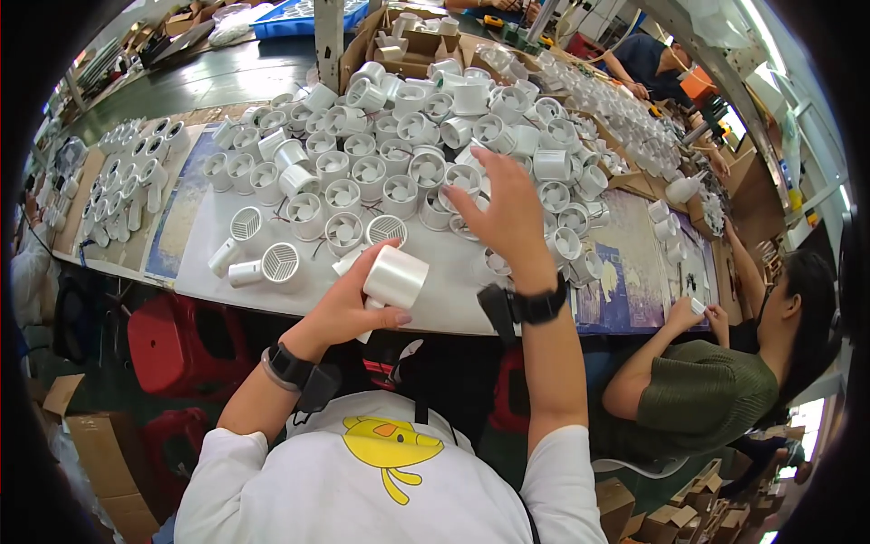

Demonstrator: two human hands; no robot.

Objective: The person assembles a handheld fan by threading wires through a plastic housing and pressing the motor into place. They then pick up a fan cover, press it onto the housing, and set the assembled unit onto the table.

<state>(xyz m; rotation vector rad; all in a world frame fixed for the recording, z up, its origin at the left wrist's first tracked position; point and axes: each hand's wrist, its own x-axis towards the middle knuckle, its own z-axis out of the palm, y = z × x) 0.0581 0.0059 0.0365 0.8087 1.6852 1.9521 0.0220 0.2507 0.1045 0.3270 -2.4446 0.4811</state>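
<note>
My left hand (349, 304) is closed around a white fan housing (399, 277), a smooth round shell held just above the near edge of the table. My right hand (501, 204) reaches over the pile, thumb and forefinger spread beside a white fan unit (463, 179); whether they touch it I cannot tell. Many similar round white units with small fan blades (369, 170) lie heaped in front of me. Left of my left hand are two housings with slatted grilles and handles, one (281, 263) nearer me and one (246, 224) behind it.
Finished-looking white handheld fans (127, 186) lie in rows at the left. A cardboard box (417, 50) and a metal post (329, 45) stand behind the heap. At the right, a co-worker in a green top (702, 399) handles a small white part. A red stool (177, 344) stands below the table.
</note>
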